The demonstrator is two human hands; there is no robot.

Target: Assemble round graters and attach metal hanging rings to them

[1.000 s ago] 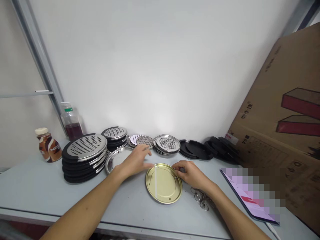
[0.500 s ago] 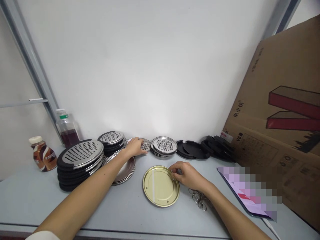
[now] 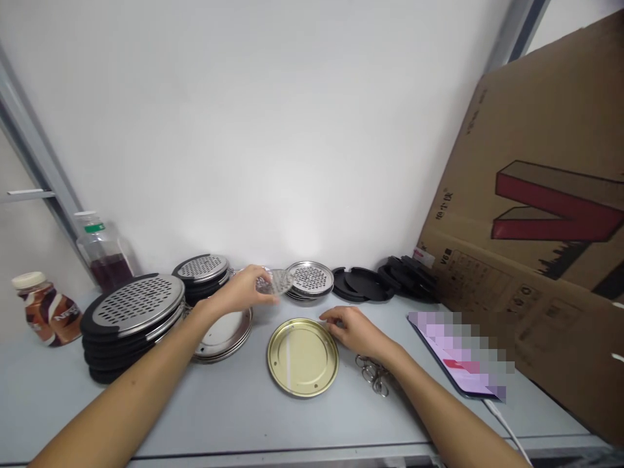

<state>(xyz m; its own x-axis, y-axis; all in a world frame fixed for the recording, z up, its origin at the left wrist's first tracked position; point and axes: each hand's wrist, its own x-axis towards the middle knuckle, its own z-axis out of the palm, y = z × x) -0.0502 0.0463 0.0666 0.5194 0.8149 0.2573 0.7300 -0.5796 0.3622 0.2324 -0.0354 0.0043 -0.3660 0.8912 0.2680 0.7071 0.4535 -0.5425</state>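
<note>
My left hand (image 3: pixel 246 289) pinches a round perforated metal grater disc (image 3: pixel 275 282), blurred by motion, above the back of the table. Under my left wrist lies a stack of shallow silver metal dishes (image 3: pixel 227 331), partly hidden by the arm. A gold-coloured round metal dish (image 3: pixel 305 361) lies face up in front of me, with a pale stripe across it. At its upper right rim is my right hand (image 3: pixel 355 330), fingers loosely bent and apart; whether they touch the rim I cannot tell. Several small metal rings (image 3: pixel 374 377) lie beneath my right wrist.
Stacks of black-rimmed grater discs (image 3: pixel 136 305) stand at left beside a drink bottle (image 3: pixel 49 312) and a jar of dark liquid (image 3: pixel 104 253). More silver discs (image 3: pixel 309 279) and black plastic rings (image 3: pixel 363 284) line the wall. A phone (image 3: pixel 453 357) and large carton (image 3: pixel 536 260) are right.
The grater disc in my left hand has come up off the table and tilted. My right hand has stayed by the gold dish's rim. The whole view has shifted to the right.
</note>
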